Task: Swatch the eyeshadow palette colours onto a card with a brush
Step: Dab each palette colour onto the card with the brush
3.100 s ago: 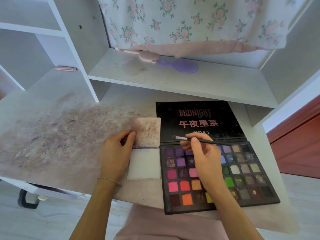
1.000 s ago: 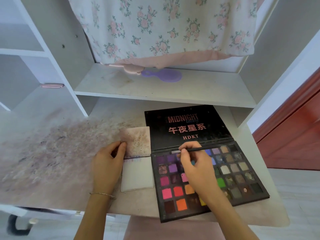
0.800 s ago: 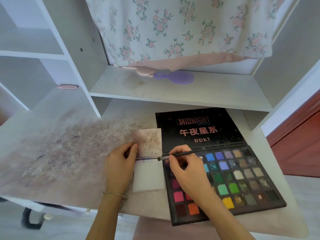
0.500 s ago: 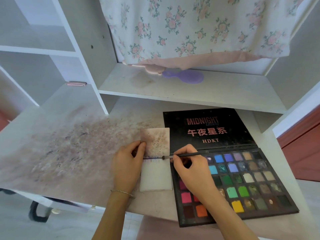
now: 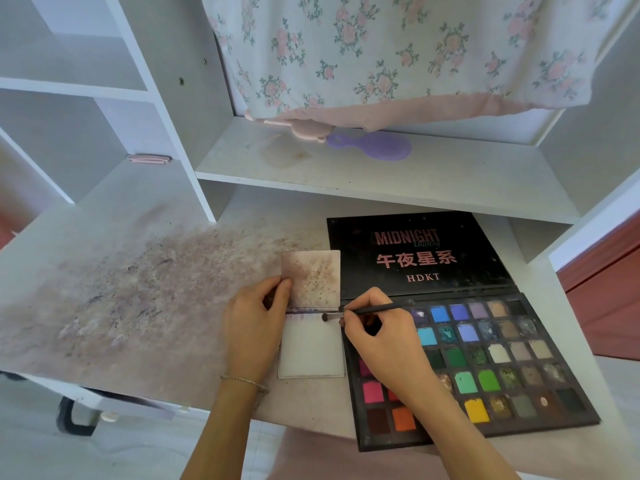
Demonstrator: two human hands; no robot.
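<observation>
Just left of the black eyeshadow palette (image 5: 485,358) lies a smooth, round-cornered white card (image 5: 311,351), purple-streaked along its top. The left hand (image 5: 252,327) pinches its edge; the right hand (image 5: 381,344) grips a thin brush (image 5: 367,310), bristles on the card.

We are in a home, at a dressing corner. A white desk (image 5: 104,209) with built-in shelves (image 5: 381,181) carries a purple hairbrush (image 5: 377,147) and a pink hair clip (image 5: 148,159). Floral cloth (image 5: 381,46) hangs above, and an open eyeshadow palette (image 5: 485,358) lies on the powder-stained top.
</observation>
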